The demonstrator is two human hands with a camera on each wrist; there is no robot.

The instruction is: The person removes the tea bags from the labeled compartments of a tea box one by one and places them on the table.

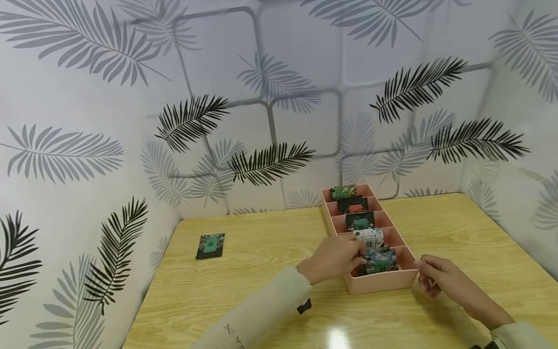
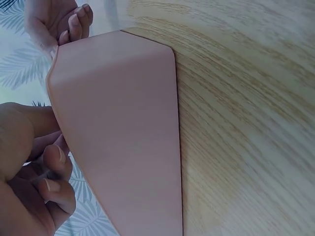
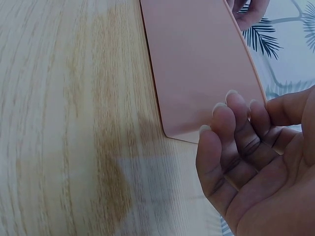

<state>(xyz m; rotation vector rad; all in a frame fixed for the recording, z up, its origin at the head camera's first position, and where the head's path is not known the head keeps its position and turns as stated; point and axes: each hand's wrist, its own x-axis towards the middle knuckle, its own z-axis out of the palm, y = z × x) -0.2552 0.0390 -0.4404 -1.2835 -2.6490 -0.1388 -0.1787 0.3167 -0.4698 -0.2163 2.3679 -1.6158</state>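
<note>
Pink across the box (image 1: 383, 283), pinched at its near corner in the right grip (image 1: 439, 277); apparently settling the packet (image 1: 382, 261) beside the left grip (image 1: 333, 257); cannot tell whether holding it; next, probably calling for steady bracing.

My pale-yellow wood-grained worktop (image 1: 261, 242) looks smooth, with a glossy patch of glare. The long pink compartmented box (image 1: 383, 282) looks like smooth, satin-matt plastic; the small patterned packets (image 1: 383, 261) inside seem crinkly film. My cream sleeves (image 1: 261, 312) look like matt cloth.
</note>
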